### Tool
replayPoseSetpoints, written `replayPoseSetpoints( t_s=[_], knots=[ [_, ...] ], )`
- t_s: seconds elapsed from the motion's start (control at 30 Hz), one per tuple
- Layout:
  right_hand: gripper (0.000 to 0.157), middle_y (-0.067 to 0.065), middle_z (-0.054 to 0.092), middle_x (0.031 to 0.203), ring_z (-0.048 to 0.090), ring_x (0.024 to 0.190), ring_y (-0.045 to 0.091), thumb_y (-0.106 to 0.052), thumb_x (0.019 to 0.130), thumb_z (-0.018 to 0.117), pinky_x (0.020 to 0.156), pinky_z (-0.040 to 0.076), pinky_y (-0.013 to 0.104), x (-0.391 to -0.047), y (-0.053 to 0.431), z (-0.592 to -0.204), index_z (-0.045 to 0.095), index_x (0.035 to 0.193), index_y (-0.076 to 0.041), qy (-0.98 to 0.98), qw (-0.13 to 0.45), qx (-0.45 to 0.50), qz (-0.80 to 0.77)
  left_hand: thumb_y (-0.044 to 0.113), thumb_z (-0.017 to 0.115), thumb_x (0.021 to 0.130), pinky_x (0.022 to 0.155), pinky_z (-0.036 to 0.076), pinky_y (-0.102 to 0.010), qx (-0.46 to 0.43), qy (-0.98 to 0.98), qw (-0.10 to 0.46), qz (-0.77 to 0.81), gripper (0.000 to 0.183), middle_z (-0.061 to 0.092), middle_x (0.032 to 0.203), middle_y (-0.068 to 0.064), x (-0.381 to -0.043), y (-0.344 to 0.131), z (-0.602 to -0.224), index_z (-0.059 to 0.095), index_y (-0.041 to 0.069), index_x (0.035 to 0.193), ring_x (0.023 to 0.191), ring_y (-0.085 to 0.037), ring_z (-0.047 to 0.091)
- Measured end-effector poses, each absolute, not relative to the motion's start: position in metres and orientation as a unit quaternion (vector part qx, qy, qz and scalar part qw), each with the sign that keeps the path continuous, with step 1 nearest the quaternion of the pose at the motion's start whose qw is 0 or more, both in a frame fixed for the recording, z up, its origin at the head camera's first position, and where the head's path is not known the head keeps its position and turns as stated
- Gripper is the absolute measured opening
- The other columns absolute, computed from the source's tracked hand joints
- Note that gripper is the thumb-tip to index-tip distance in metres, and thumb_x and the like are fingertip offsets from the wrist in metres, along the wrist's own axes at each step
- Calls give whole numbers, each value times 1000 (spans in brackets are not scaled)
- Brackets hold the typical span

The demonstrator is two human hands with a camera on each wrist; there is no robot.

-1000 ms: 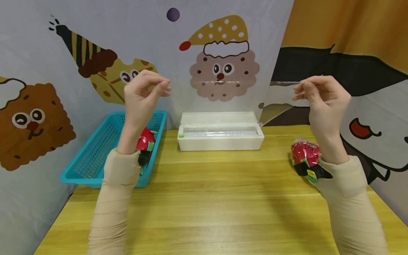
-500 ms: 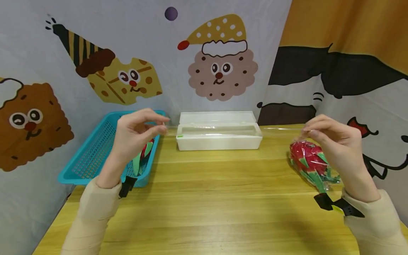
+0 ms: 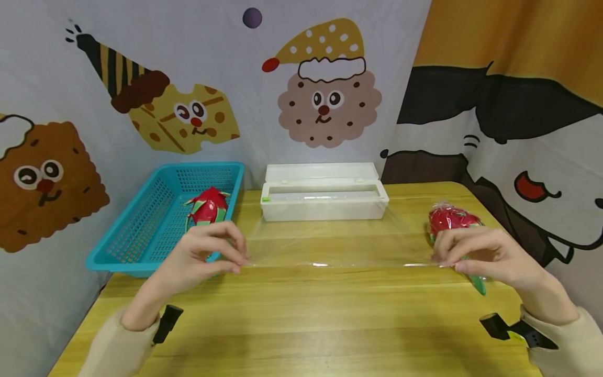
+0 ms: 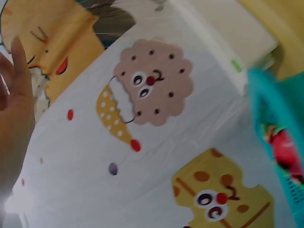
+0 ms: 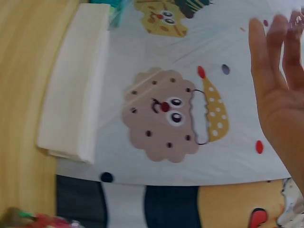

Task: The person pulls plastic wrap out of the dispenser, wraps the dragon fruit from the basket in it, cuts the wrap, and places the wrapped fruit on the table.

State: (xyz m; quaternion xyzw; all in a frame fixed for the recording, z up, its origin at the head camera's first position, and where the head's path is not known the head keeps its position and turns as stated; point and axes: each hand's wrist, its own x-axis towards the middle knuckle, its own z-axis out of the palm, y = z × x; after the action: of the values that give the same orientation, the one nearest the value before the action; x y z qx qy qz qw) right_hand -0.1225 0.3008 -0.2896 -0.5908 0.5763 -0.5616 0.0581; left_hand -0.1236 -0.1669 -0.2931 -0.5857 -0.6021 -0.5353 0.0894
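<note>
A sheet of cling film (image 3: 336,243) stretches toward me from the white wrap dispenser (image 3: 325,211), whose lid stands up. My left hand (image 3: 207,256) pinches the film's near left corner between thumb and fingers. At the near right corner, my right hand (image 3: 494,256) pinches the same edge, which runs taut between them. A film-wrapped dragon fruit (image 3: 452,215) lies just behind the right hand and is partly covered by it. Another dragon fruit (image 3: 209,207) sits in the blue basket (image 3: 136,230), beyond the left hand.
The wooden table (image 3: 320,324) carries everything and meets a cartoon-printed curtain (image 3: 405,42) at the back. In the left wrist view, the dispenser's end (image 4: 237,42) stands close to the basket's rim (image 4: 261,85).
Both hands have come down from high in front of the curtain and back toward me, drawing the film out over the table. Dispenser, basket and fruits keep their places.
</note>
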Motion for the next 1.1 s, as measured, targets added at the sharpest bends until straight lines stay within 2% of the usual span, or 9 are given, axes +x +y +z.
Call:
replayPoseSetpoints(
  t_s=[0.2,0.33,0.43,0.53,0.7,0.93,1.1],
  knots=[
    [52,15,60,108,55,99,25,26,78,44,82,52,34,-123,300,-313,61,120,2,564,149,-618,-527,-7,66,81,71,56,-28,-577,-612,-24,-541,25,63,82,-15,-113,-172,-319,69,3,104,78,-19,62],
    [55,16,59,104,55,95,25,27,78,43,79,51,35,-121,302,-330,61,122,0,572,187,-614,-511,-9,67,79,69,56,-27,-544,-644,-75,-532,22,64,81,-14,-107,-172,-334,68,5,96,76,-14,63],
    [55,17,59,104,55,93,25,27,80,42,76,51,37,-121,305,-345,60,124,-1,576,219,-605,-503,-8,68,79,72,56,-26,-530,-664,-102,-518,15,64,81,-13,-104,-172,-346,69,5,86,80,-11,62],
    [55,17,60,104,55,90,25,28,80,42,75,52,36,-123,308,-360,62,122,-1,585,255,-584,-501,-5,69,80,77,55,-26,-522,-677,-125,-504,10,63,83,-12,-103,-171,-359,70,4,84,84,-9,61],
    [46,16,62,99,55,85,23,24,84,42,76,53,31,-124,308,-380,67,113,-2,615,281,-557,-483,3,70,81,80,55,-25,-513,-702,-141,-473,3,65,85,-9,-101,-169,-381,71,3,84,85,-7,61],
    [27,16,68,100,65,90,11,8,93,49,76,57,27,-123,302,-396,67,111,-2,668,316,-494,-458,18,67,86,82,54,-21,-494,-741,-181,-416,12,70,84,-3,-100,-165,-407,72,8,89,83,3,60],
    [20,14,69,94,64,87,5,-1,94,53,73,57,26,-122,296,-404,69,104,-6,686,325,-482,-438,17,68,86,79,54,-17,-498,-758,-195,-374,10,70,85,-1,-98,-159,-418,72,9,89,83,7,59]
  ],
)
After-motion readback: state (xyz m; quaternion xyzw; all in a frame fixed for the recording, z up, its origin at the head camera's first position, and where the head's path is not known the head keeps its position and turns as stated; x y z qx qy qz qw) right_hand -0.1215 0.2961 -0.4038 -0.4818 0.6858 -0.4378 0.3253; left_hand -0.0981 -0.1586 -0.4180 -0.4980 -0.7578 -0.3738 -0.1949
